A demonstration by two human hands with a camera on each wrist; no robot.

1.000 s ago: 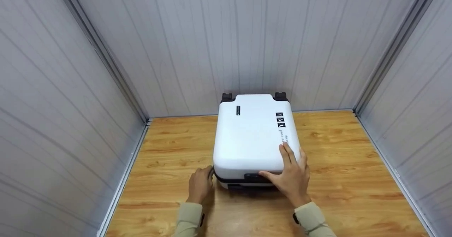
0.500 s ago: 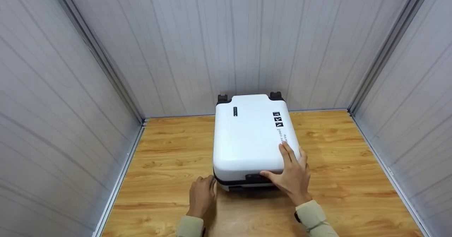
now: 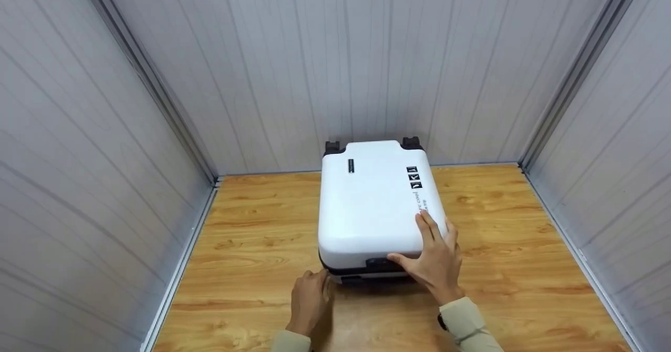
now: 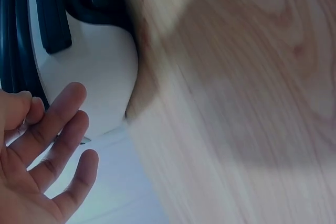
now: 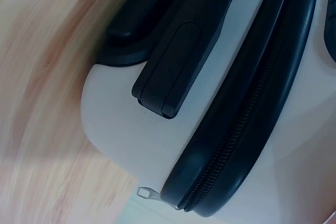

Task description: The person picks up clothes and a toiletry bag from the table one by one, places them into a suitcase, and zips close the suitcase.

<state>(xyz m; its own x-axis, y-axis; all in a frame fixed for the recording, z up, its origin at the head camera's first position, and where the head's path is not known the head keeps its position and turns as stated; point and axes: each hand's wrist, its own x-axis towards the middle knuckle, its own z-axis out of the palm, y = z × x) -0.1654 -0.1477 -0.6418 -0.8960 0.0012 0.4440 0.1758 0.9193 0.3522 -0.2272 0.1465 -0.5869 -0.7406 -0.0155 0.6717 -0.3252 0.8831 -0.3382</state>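
Note:
A white hard-shell suitcase (image 3: 375, 200) lies flat on the wooden floor, its wheels towards the back wall. My left hand (image 3: 308, 297) is at its near left corner. In the left wrist view, the thumb and index finger pinch at the black zipper band (image 4: 29, 72); the pull is mostly hidden by them, and the other fingers are spread. My right hand (image 3: 435, 263) rests on the near right corner, fingers straight on the lid, thumb at the front edge beside a black handle (image 3: 378, 264). The right wrist view shows a metal zipper pull (image 5: 149, 193) hanging at the zipper's end.
Grey panelled walls (image 3: 293, 68) enclose the floor (image 3: 251, 226) at the back and on both sides. Black wheels (image 3: 411, 142) stand close to the back wall. A carry handle (image 5: 173, 66) lies along the suitcase's near side, below the zipper.
My left hand has moved along the suitcase's left side, nearer to me and then right, round the near left corner. The right hand stays on the lid. The suitcase has hardly moved.

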